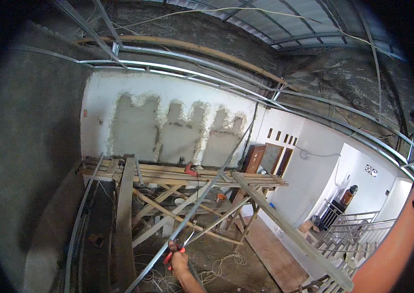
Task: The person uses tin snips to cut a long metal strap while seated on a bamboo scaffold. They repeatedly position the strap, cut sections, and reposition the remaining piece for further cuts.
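At the lower middle, my left hand (179, 263) is closed around red-handled snips (169, 259) whose metal jaws point up and to the right. A finger lies over a long, thin metal ceiling channel (199, 201). This channel slants from the bottom edge toward the far white wall, and I cannot tell whether the hand also grips it. Along the right rim rises a large orange sleeve (392, 249). It looks like my right arm lifted high, but its hand does not show.
A metal ceiling frame (187, 73) spans overhead. Wooden scaffolding with planks (163, 173) carries a red power drill (190, 170). A near plank (126, 210) and a slanting plank (285, 224) flank the drop. Cables (224, 266) lie below; stair railings (363, 222) stand right.
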Demonstrator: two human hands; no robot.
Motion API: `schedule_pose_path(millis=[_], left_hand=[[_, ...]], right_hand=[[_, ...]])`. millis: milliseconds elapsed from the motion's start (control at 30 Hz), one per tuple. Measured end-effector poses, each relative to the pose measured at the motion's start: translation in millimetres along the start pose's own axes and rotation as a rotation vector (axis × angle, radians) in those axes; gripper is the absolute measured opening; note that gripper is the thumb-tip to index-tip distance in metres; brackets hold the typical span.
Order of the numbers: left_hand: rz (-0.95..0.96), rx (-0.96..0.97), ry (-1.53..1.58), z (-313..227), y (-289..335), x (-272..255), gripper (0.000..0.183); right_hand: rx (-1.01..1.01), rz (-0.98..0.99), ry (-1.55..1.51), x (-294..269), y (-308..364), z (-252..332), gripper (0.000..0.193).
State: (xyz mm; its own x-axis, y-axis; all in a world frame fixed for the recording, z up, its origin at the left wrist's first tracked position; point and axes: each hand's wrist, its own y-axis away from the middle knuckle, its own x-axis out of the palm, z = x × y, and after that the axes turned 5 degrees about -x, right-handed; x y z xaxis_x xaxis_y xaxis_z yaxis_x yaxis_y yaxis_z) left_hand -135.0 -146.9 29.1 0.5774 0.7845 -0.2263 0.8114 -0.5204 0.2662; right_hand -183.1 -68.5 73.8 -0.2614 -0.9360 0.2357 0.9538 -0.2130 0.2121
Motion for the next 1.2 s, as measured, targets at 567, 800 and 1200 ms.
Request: schedule_pose_path(millis=[567, 800, 1200], left_hand=[[0.266, -0.096, 0.122, 22, -41, 42, 0.070], [0.354, -0.115, 0.159, 34, -58, 54, 0.074], [0.457, -0.015, 0.300, 39, -108, 69, 0.082]], right_hand=[[-0.242, -0.363, 0.604, -44, -156, 97, 0.028], [-0.214, -0.498, 1.090, -107, -116, 179, 0.043], [-0.446, -0.533, 1.196, -299, -46, 191, 0.034]])
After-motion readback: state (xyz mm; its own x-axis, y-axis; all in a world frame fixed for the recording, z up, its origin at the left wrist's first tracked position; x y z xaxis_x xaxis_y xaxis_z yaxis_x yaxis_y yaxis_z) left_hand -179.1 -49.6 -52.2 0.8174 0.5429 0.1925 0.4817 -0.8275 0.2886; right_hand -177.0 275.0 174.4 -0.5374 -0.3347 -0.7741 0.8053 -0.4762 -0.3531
